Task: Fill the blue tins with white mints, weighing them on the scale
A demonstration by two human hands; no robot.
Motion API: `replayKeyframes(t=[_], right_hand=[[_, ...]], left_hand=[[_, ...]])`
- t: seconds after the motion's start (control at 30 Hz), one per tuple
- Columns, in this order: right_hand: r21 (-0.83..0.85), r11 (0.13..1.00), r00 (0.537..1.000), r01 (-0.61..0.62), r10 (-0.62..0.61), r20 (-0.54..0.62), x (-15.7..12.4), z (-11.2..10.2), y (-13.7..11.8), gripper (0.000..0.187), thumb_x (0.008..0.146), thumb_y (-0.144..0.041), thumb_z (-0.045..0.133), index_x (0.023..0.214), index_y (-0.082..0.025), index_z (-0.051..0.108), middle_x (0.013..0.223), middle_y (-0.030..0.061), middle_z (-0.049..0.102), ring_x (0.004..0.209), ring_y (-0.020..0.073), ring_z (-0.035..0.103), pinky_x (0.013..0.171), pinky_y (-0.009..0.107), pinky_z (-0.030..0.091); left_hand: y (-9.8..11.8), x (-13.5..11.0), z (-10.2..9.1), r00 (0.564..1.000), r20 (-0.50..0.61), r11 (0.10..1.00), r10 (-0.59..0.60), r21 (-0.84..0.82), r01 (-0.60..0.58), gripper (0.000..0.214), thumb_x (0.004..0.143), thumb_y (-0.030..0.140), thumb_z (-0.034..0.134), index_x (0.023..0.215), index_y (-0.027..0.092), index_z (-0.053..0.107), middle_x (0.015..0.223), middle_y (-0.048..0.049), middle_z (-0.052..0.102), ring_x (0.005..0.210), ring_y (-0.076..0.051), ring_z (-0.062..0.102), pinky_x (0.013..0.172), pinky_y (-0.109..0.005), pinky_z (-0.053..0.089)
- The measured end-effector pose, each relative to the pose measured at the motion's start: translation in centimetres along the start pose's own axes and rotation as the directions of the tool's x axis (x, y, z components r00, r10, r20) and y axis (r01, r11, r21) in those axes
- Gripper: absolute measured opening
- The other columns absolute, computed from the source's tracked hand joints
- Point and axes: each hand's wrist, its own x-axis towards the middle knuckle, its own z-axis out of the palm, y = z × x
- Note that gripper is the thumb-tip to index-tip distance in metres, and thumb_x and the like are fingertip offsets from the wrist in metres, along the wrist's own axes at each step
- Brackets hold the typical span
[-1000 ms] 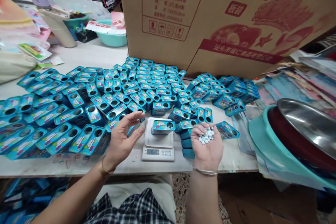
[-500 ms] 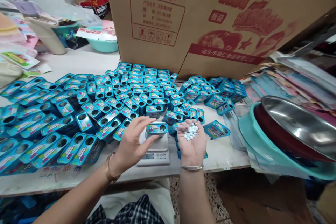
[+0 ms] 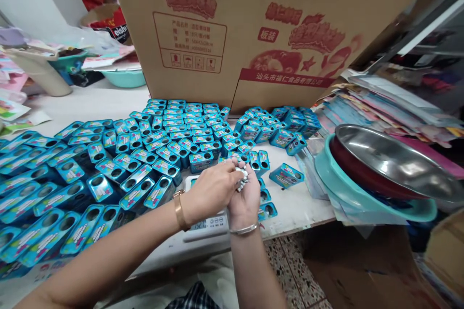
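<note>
My right hand (image 3: 245, 198) is cupped palm up over the table edge, holding a pile of small white candies (image 3: 242, 177). My left hand (image 3: 212, 189) reaches across, its fingers pinched into those candies. Both hands hover over a small white scale (image 3: 205, 224), mostly hidden beneath them. Several small teal tins (image 3: 145, 154) cover the table around the scale.
A big cardboard box (image 3: 232, 34) stands behind the tins. At right a steel bowl (image 3: 391, 159) sits in stacked red and teal basins, with piles of flat packaging (image 3: 380, 101) behind. Teal basins and clutter lie at far left. One tin (image 3: 288, 175) lies apart near the right basins.
My left hand left the tin on the scale and moved right into the candies in my right palm. The view has shifted to the right.
</note>
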Motion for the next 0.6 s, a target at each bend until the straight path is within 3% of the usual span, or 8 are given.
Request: replayKeyframes(t=[0.1,0.17,0.23,0.33,0.43,0.6], right_hand=[[0.040,0.999,0.999,-0.033,0.032,0.013,0.2,-0.1,-0.2,0.020,0.089,-0.024,0.042,0.075,-0.018,0.055,0.071,0.0002,0.064,0.072,0.0091,0.065,0.078,0.022,0.055],[0.094,0.994,0.998,-0.061,0.060,0.005,0.3,-0.1,-0.3,0.024,0.091,-0.023,0.040,0.074,-0.017,0.055,0.070,0.0011,0.063,0.071,0.0083,0.064,0.075,0.020,0.054],[0.135,0.986,0.995,-0.095,0.098,-0.010,0.4,-0.2,-0.4,0.025,0.092,-0.023,0.038,0.075,-0.016,0.056,0.071,0.0024,0.064,0.070,0.0080,0.064,0.073,0.018,0.054],[0.159,0.981,0.993,-0.110,0.117,-0.034,0.2,-0.5,-1.0,0.025,0.092,-0.022,0.038,0.075,-0.017,0.056,0.074,0.0031,0.066,0.074,0.0095,0.065,0.073,0.024,0.057],[0.172,0.985,0.997,-0.028,0.039,-0.063,-0.2,-0.8,-1.9,0.024,0.091,-0.022,0.041,0.073,-0.017,0.056,0.075,0.0026,0.067,0.077,0.0111,0.066,0.080,0.032,0.057],[0.195,0.980,0.995,0.051,-0.033,-0.093,-0.3,-1.4,-3.0,0.023,0.090,-0.021,0.043,0.072,-0.017,0.056,0.074,0.0018,0.067,0.077,0.0103,0.066,0.083,0.033,0.056]], left_hand=[[-0.1,0.3,0.4,0.999,-0.025,0.998,0.025,-0.053,-0.027,0.022,0.092,0.018,0.045,0.093,0.016,0.066,0.096,-0.0080,0.065,0.093,-0.021,0.061,0.082,-0.035,0.051],[-0.4,0.4,0.5,0.996,-0.092,0.979,-0.013,-0.205,-0.007,0.019,0.091,0.018,0.048,0.093,0.017,0.067,0.099,-0.0069,0.067,0.096,-0.020,0.062,0.087,-0.034,0.050],[-0.9,0.3,0.4,0.982,-0.151,0.917,-0.109,-0.397,0.041,0.016,0.088,0.018,0.053,0.092,0.019,0.069,0.098,-0.0042,0.069,0.096,-0.018,0.064,0.089,-0.031,0.049],[-2.0,-0.3,-0.3,0.950,-0.150,0.791,-0.275,-0.597,0.135,0.014,0.085,0.023,0.058,0.091,0.019,0.069,0.090,-0.0024,0.071,0.085,-0.017,0.066,0.079,-0.027,0.051],[-3.2,-1.3,-1.1,0.928,-0.119,0.798,-0.354,-0.555,0.234,0.018,0.086,0.029,0.057,0.094,0.018,0.069,0.090,-0.0027,0.072,0.081,-0.017,0.066,0.073,-0.026,0.051],[-4.0,-2.5,-0.6,0.943,-0.044,0.883,-0.330,-0.367,0.292,0.019,0.087,0.028,0.054,0.096,0.022,0.070,0.095,-0.0011,0.072,0.086,-0.017,0.066,0.077,-0.026,0.049]])
